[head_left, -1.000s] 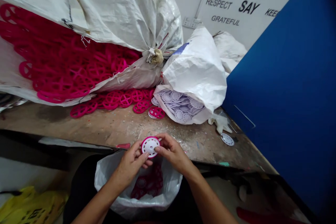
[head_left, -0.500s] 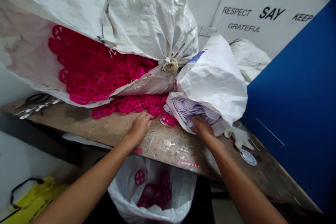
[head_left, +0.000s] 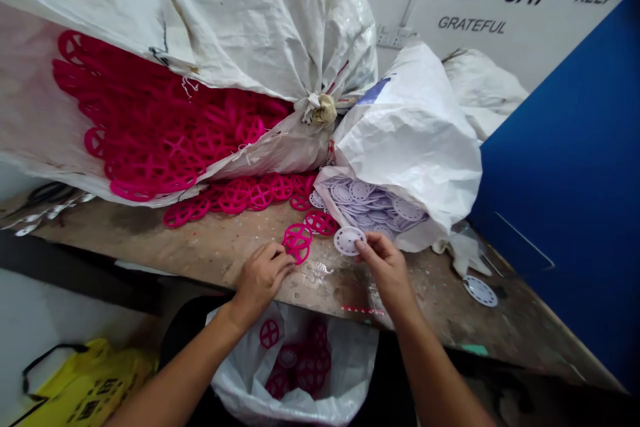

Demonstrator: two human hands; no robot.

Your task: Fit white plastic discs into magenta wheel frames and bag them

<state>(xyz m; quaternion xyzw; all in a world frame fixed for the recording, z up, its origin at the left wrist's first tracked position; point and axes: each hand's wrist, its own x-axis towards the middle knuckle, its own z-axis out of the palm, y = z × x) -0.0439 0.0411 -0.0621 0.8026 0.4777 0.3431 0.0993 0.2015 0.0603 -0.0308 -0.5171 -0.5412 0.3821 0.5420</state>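
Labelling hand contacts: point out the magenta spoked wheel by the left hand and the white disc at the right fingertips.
Magenta spoked wheel (head_left: pixel 297 245): head view, on the central hub.
White disc (head_left: pixel 347 241): head view, on its flat face.

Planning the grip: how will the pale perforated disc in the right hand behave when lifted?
The pale plastic disc seems thin, light and fairly stiff: the right hand pinches its edge and it doesn't sag. Being round, it could probably roll if stood on edge.
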